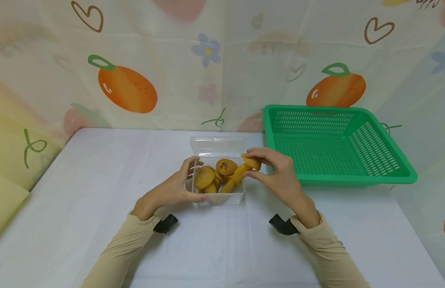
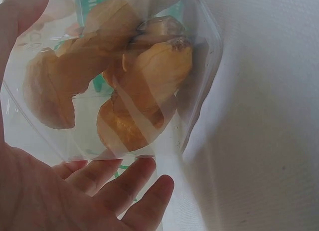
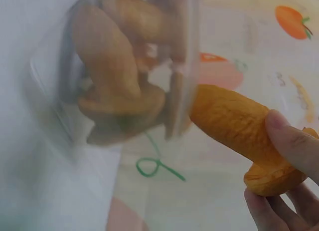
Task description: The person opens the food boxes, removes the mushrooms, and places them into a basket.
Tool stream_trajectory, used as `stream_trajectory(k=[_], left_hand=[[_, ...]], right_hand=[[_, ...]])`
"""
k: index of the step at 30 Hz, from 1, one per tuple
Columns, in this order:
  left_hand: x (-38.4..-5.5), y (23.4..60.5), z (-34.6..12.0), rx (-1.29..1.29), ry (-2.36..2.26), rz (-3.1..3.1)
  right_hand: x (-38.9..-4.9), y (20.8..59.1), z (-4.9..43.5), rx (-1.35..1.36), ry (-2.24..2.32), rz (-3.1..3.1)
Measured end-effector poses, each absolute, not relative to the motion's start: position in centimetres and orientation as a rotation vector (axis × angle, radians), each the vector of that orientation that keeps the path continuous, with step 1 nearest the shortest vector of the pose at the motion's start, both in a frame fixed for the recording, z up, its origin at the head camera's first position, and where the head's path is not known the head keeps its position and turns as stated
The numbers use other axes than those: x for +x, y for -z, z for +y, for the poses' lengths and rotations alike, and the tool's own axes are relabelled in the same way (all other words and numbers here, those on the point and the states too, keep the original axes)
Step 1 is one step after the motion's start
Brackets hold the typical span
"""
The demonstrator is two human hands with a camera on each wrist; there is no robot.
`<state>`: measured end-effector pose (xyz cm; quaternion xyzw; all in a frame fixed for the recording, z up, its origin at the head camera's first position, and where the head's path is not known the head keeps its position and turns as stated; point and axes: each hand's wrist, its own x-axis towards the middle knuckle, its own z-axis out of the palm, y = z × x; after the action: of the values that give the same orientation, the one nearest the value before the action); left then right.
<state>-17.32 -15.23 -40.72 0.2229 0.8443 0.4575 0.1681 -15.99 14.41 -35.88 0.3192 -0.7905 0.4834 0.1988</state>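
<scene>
Ochre-yellow, round-capped mushrooms (image 1: pixel 204 177), shown gathered in a box. On a white, cloth-covered table (image 1: pixel 215 256), a green, rectangular, perforated plastic basket (image 1: pixel 352 179) is set at the right rear. To its left, a clear, rectangular plastic box (image 1: pixel 229 200), its lid (image 1: pixel 218 147) raised, is held between thumb and fingers by the left hand (image 1: pixel 173 188). One mushroom (image 1: pixel 240 173) is pinched near its cap by the right hand (image 1: pixel 278 170), its stem slanted into the box. Transfer across the rim is judged in hand, its direction undeterminable; a steadied box and controlled pinch are called for next.
</scene>
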Motion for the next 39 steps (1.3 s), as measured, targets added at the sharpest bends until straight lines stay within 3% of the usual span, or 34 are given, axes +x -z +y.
stream_trajectory(k=[19,39], left_hand=[[-17.3,40.9,-15.3,0.632,-1.292,2.404],[-17.2,40.6,-15.2,0.626,-1.31,2.386]], right_hand=[[-16.8,34.4,20.2,0.575,-1.386,-2.162],[-17.7,35.8,26.5,0.357,-1.285,-2.329]])
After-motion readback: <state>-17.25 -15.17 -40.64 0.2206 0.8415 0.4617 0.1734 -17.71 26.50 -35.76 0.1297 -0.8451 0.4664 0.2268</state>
